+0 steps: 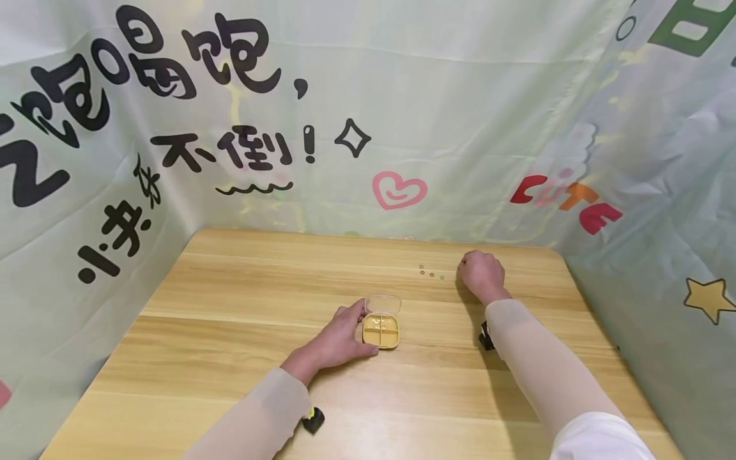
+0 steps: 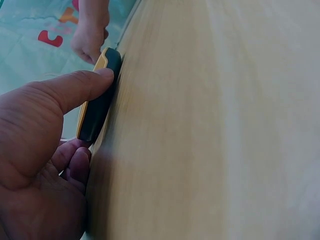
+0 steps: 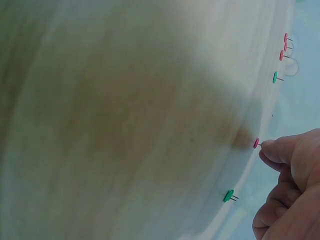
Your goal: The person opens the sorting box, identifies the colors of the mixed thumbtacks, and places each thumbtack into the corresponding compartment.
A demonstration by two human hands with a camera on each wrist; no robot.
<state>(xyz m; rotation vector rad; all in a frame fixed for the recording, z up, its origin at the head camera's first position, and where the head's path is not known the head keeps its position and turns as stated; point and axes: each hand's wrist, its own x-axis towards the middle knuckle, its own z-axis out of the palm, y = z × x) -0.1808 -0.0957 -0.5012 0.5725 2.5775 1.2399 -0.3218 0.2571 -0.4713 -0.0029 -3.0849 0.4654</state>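
My left hand (image 1: 339, 335) holds a small yellow box (image 1: 381, 331) on the table, thumb at its near edge and fingers at the far left. The box has several compartments, and its clear lid (image 1: 383, 304) stands raised at the back. Small shapes show in its far compartments, too small to tell. In the left wrist view the thumb presses the box's dark green side (image 2: 102, 107). At the back right, my right hand (image 1: 483, 275) pinches the pin of a pink thumbtack (image 3: 256, 143) between thumb and forefinger; the tack's head is at the tabletop.
Several loose thumbtacks lie pin up left of the right hand, among them a green thumbtack (image 3: 275, 77) and a red thumbtack (image 3: 281, 55). A green thumbtack-like piece (image 3: 229, 195) with two pins lies nearer that hand. Printed cloth (image 1: 460, 128) hangs around the wooden table (image 1: 230, 281).
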